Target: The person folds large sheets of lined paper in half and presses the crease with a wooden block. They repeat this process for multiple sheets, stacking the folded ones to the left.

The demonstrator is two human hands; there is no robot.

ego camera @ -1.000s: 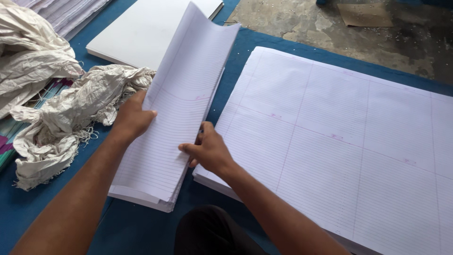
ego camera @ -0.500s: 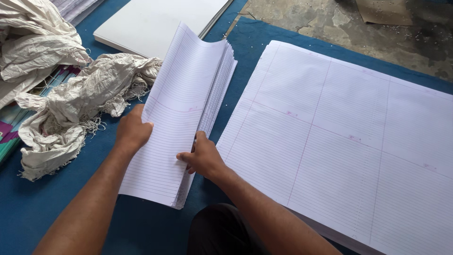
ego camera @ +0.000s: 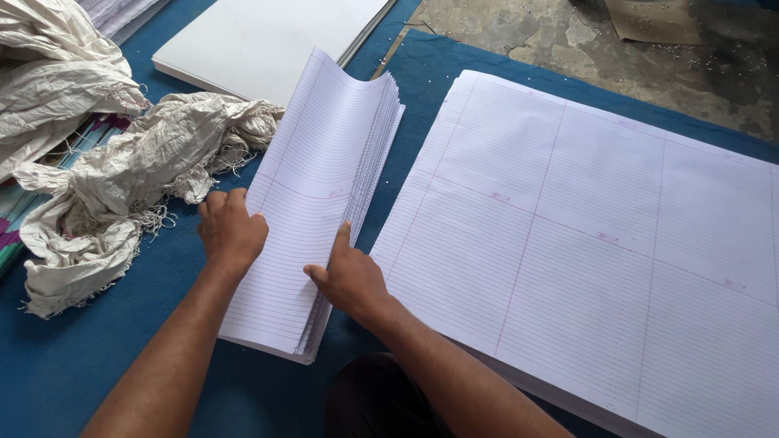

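Ruled paper stack [ego camera: 312, 203] is being squared: left hand [ego camera: 231, 231] clasping its left edge, right hand [ego camera: 349, 276] pressing flat, fingers closed. Next likely calls for aligning beside the large sheets [ego camera: 600, 243].

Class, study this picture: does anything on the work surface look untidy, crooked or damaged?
Yes. The folded ruled sheets under both hands bulge upward at the far end, edges fanned rather than flush. Left of them, crumpled off-white sacking lies in a heap with frayed threads.

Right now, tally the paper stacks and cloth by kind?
Folded ruled stack, between left hand and right hand: 1
Large flat ruled stack: 1
Plain white stack: 1
Crumpled cloth heap: 1
Total: 4
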